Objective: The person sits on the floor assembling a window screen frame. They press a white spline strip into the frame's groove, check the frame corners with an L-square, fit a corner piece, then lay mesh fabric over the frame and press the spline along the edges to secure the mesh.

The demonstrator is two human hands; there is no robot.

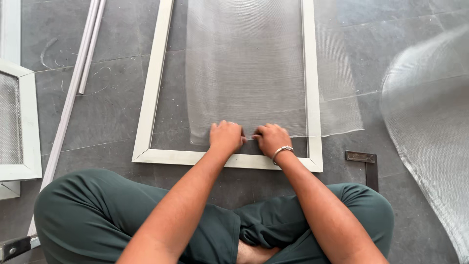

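Two hands were on the near edge of the mesh point(246, 68), side by side, just inside the frame's point(146, 117) near rail. Left hand point(226, 136) was curled, knuckles up, fingers closed down on the mesh edge. Right hand point(271, 138), with a bracelet point(282, 150) at the wrist, was curled the same way, pinching that edge; whether either had a real grip or was only pressing, I couldn't tell.

Mesh ran lengthwise away from the hands, long axis in line with the frame's long sides. It sat skewed right of the frame: it overlapped the right rail and spilled onto the floor point(112, 107) beyond, while a bare strip stayed open along the left rail. Its near edge stopped short of the near rail. Both hands were equally near that edge; the left one was closer to the uncovered gap.

Right of the frame: a square point(365, 164) on the floor and more loose mesh point(430, 127). Left of the frame: thin strips point(80, 68) and another meshed frame point(22, 122).
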